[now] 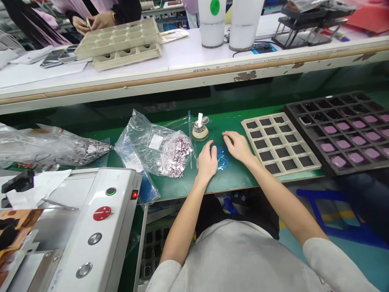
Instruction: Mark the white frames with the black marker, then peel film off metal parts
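Note:
My left hand (208, 163) rests low over the green bench, thumb and forefinger slightly apart, with nothing visible in it. My right hand (237, 147) is stretched out opposite, its fingers loosely spread and holding nothing that I can see. Between the two lies a small heap of shiny blue film pieces (222, 158), partly hidden by my left hand. Just beyond my left fingertips stands a small dispenser bottle (200, 130) with a metal top and its lid flipped up. Left of that hand, a clear plastic bag (142, 140) holds many small printed pieces (176, 157).
A beige tray (270, 142) with dark-bottomed compartments lies to the right, beside a black tray (343, 132) with pink pieces. At left are a white machine (100, 231) with buttons and another filled bag (54, 150). Across the raised shelf (179, 61), another person's hands (94, 22) work.

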Demonstrator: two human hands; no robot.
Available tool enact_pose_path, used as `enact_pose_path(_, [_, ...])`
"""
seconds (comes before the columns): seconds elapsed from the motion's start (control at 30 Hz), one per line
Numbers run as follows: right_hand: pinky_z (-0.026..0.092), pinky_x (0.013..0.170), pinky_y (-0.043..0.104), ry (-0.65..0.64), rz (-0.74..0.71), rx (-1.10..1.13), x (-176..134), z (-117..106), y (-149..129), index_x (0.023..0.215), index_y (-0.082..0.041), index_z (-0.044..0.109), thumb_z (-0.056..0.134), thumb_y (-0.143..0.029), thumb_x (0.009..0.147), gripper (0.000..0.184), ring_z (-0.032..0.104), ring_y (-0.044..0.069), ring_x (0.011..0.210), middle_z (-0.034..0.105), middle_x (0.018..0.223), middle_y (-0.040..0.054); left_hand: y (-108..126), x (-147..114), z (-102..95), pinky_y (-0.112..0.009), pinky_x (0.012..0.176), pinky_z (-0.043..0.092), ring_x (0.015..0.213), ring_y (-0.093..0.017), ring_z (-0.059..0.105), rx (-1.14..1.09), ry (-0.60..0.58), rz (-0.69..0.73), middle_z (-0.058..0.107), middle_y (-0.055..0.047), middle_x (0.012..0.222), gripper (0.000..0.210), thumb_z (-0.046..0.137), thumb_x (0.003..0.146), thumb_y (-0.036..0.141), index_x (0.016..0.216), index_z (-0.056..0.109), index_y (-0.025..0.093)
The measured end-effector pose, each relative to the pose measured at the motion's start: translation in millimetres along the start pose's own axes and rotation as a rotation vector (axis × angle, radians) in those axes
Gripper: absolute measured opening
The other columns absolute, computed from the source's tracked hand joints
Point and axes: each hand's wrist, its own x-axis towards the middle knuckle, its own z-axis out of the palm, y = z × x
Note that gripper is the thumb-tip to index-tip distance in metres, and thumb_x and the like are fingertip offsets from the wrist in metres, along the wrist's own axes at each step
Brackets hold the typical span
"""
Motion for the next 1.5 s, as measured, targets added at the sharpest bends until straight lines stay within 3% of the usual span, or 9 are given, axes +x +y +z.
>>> enact_pose_path(0.13, [0.028, 0.141, 0.063, -0.080, 0.097, -0.185, 37, 10, 15, 0.163, -0.002, 0.054, 0.037, -0.048, 0.113, 0.070, 0.034, 0.039, 0.171, 0.045, 0.176, 0.0240, -1, 15, 8.9, -0.062, 0.138, 0.032, 0.163, -0.038, 0.049, 0.131, -0.079, 0.030, 0.059, -0.023, 0.167, 0.050, 0.046, 0.114, 0.043, 0.153, 0.060, 0.014])
enact_pose_path(0.23, [0.023, 0.141, 0.067, -0.160, 0.114, -0.237, 32, 18, 15, 0.163, 0.004, 0.051, 0.038, -0.050, 0.114, 0.074, 0.025, 0.043, 0.173, 0.035, 0.180, 0.0294, 3, 17, 13.8, -0.064, 0.137, 0.033, 0.163, -0.040, 0.048, 0.163, -0.093, 0.031, 0.058, -0.026, 0.167, 0.051, 0.047, 0.113, 0.042, 0.152, 0.061, 0.012])
enact_pose_path(0.37, [0.034, 0.140, 0.063, -0.223, -0.064, -0.052, -8, 14, 9, 0.155, -0.014, 0.065, 0.038, -0.049, 0.114, 0.061, 0.040, 0.035, 0.168, 0.053, 0.172, 0.0180, 6, 5, 7.7, -0.055, 0.122, 0.056, 0.138, -0.034, 0.073, -0.039, -0.067, 0.042, 0.073, -0.021, 0.150, 0.043, 0.045, 0.115, 0.041, 0.147, 0.064, 0.018])
enact_pose_path(0.5, [0.054, 0.127, 0.054, -0.105, -0.005, 0.134, -23, 6, 7, 0.149, -0.023, 0.071, 0.039, -0.047, 0.115, 0.053, 0.070, 0.030, 0.143, 0.075, 0.149, 0.0124, -1, 5, 2.4, -0.043, 0.112, 0.063, 0.122, -0.026, 0.080, -0.229, 0.041, -0.007, 0.082, -0.014, 0.131, 0.031, 0.049, 0.115, 0.037, 0.133, 0.069, 0.022])
enact_pose_path(0.7, [0.035, 0.140, 0.061, -0.174, -0.023, 0.087, -9, 18, -2, 0.158, -0.022, 0.062, 0.040, -0.044, 0.112, 0.056, 0.050, 0.031, 0.163, 0.062, 0.166, 0.0105, -14, 22, 3.7, -0.043, 0.110, 0.063, 0.116, -0.025, 0.081, -0.144, 0.072, -0.007, 0.083, -0.011, 0.122, 0.027, 0.047, 0.109, 0.019, 0.120, 0.071, 0.022])
enact_pose_path(0.87, [0.061, 0.117, 0.052, -0.114, 0.007, 0.294, -17, 14, -7, 0.148, -0.026, 0.069, 0.043, -0.045, 0.114, 0.047, 0.079, 0.030, 0.124, 0.084, 0.128, 0.0086, -10, 20, 5.8, -0.052, 0.116, 0.059, 0.128, -0.031, 0.075, 0.125, 0.047, 0.036, 0.079, -0.016, 0.133, 0.036, 0.043, 0.107, 0.014, 0.131, 0.070, 0.019])
enact_pose_path(1.1, [0.059, 0.116, 0.055, 0.007, -0.050, 0.276, -12, 18, 4, 0.140, -0.024, 0.072, 0.052, -0.042, 0.111, 0.040, 0.078, 0.032, 0.125, 0.083, 0.131, 0.0111, -7, 23, 10.8, -0.050, 0.117, 0.058, 0.130, -0.030, 0.074, 0.196, 0.032, 0.074, 0.077, -0.018, 0.135, 0.037, 0.044, 0.107, 0.009, 0.135, 0.066, 0.017])
enact_pose_path(1.3, [0.060, 0.114, 0.056, 0.039, -0.067, 0.257, -11, 22, 8, 0.136, -0.025, 0.074, 0.054, -0.042, 0.111, 0.037, 0.078, 0.032, 0.122, 0.083, 0.128, 0.0115, -12, 29, 7.7, -0.043, 0.107, 0.060, 0.115, -0.026, 0.075, 0.088, 0.126, 0.118, 0.079, -0.012, 0.119, 0.027, 0.046, 0.107, 0.009, 0.118, 0.068, 0.021])
enact_pose_path(1.5, [0.061, 0.112, 0.055, 0.046, -0.066, 0.238, -11, 24, 7, 0.134, -0.023, 0.075, 0.053, -0.041, 0.111, 0.037, 0.078, 0.033, 0.122, 0.083, 0.128, 0.0131, -14, 29, 13.0, -0.041, 0.100, 0.059, 0.106, -0.025, 0.073, 0.023, 0.064, 0.110, 0.075, -0.008, 0.105, 0.027, 0.047, 0.097, 0.002, 0.102, 0.063, 0.023])
